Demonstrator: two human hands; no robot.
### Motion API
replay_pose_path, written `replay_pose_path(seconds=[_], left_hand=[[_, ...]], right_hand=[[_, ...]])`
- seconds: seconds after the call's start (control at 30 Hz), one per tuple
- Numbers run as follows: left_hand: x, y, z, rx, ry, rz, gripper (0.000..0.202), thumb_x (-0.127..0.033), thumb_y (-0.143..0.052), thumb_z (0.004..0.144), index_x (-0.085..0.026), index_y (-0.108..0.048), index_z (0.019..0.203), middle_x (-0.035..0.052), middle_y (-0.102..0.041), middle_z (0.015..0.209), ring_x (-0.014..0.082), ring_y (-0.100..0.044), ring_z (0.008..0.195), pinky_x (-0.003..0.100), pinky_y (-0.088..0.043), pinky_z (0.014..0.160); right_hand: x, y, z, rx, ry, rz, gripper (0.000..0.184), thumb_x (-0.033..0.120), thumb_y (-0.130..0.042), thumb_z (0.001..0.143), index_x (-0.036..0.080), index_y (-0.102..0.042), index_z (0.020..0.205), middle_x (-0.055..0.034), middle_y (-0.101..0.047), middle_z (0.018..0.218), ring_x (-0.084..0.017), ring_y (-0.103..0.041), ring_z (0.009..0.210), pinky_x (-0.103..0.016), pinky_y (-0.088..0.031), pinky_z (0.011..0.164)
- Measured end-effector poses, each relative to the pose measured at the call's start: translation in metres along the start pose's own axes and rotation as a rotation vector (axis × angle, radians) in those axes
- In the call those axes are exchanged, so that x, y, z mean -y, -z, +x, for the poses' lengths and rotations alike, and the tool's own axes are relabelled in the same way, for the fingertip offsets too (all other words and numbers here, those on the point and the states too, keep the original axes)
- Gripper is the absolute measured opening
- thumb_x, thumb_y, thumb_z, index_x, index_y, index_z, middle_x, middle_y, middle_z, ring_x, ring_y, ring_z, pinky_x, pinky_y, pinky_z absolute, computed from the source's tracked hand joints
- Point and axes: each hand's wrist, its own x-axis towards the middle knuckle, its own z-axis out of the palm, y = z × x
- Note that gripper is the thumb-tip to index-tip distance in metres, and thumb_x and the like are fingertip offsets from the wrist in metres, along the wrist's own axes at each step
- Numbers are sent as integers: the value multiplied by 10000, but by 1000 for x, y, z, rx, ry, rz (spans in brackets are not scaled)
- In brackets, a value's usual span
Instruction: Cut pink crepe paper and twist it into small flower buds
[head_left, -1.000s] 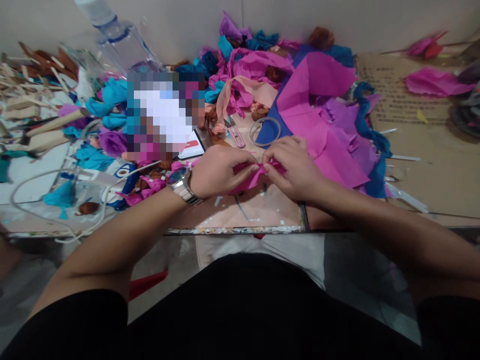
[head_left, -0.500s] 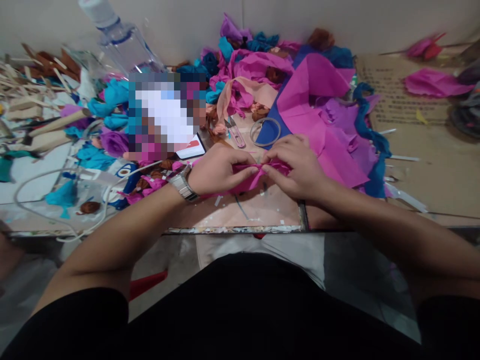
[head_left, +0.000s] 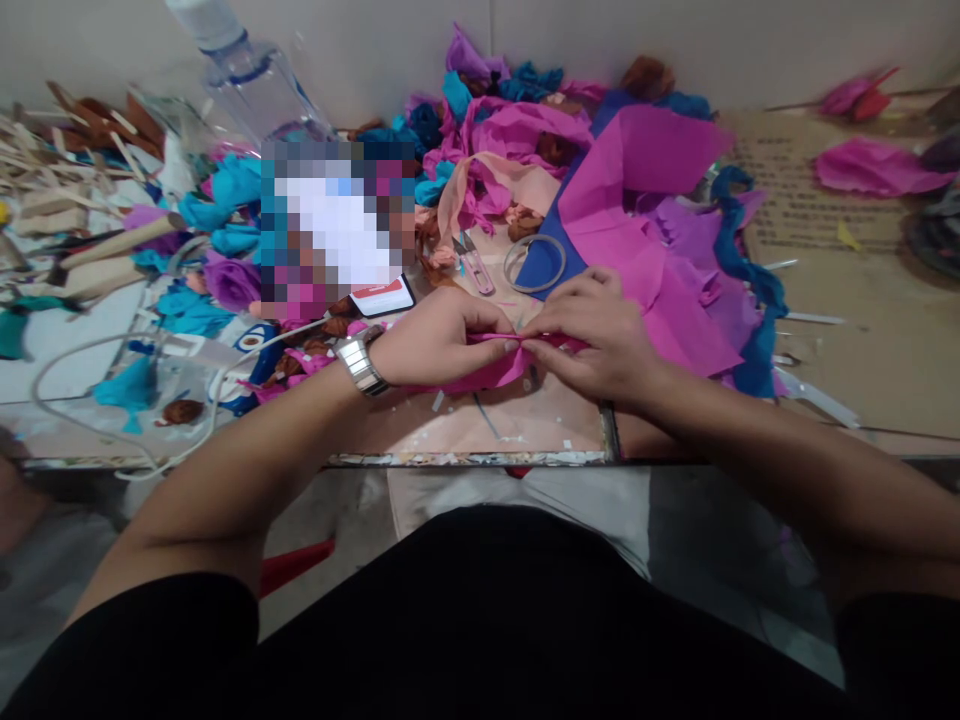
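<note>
Closer together now, left hand (head_left: 431, 340) and right hand (head_left: 600, 335) each grip the pink paper (head_left: 491, 372) in a tight pinch, and a hard tug could tear it.

Craft workshop, prob. paper-flower making: table (head_left: 465, 425) heaped w/ crepe paper (head_left: 637, 250), wooden sticks (head_left: 67, 170), snips (head_left: 474, 268), tape roll (head_left: 535, 264).

Black short sleeves, silver metal wristwatch (head_left: 358, 364) on left wrist

One head-worn view; faces forward and down; close above left hand (head_left: 435, 345), right hand (head_left: 600, 335), table (head_left: 540, 418) edge
</note>
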Motion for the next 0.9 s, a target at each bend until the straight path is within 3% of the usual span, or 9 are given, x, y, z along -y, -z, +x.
replay_pose_path(seconds=[0.1,0.23,0.37,0.53,0.73,0.9], left_hand=[[1,3,1,41,28,-97,294,-403,-675,988,-153,-814,920,18,-753,749,115,-615,633,216,-450,607],[3,7,3,115,86,-195,249,-369,-690,976,-155,-809,930,25,-739,743,105,-586,585,210,-434,554],[3,9,4,166,121,-267,227,-348,-677,974,-161,-804,945,18,-715,718,92,-551,539,205,-406,511],[2,8,4,131,118,-258,361,-433,-650,1025,-164,-776,819,-6,-613,613,81,-464,508,225,-352,498],[4,3,4,85,162,-290,306,-396,-678,1001,-156,-764,831,-1,-642,643,82,-477,521,219,-358,498],[4,3,4,65,166,-283,386,-396,-629,1021,-160,-717,728,-13,-566,583,87,-443,509,235,-349,507]], right_hand=[[1,2,-1,52,-73,-18,159,443,-687,1049,351,-812,1013,-15,-833,928,-296,-716,999,-606,-435,1057],[0,3,-1,24,-20,-22,139,440,-701,1037,358,-810,1011,7,-825,916,-281,-713,978,-615,-406,1104],[1,4,-1,99,-47,-17,144,447,-671,1045,393,-805,1051,3,-830,968,-296,-706,1021,-633,-370,1147],[3,6,1,152,-78,-53,182,465,-629,1054,384,-791,1033,-3,-821,971,-311,-699,1040,-670,-345,1171],[4,6,1,146,-89,-56,181,475,-634,1047,386,-791,1064,-13,-819,962,-317,-706,1023,-693,-351,1181],[6,7,1,151,-94,-57,190,489,-621,1055,388,-782,1046,-6,-822,958,-320,-708,1025,-693,-339,1181]])
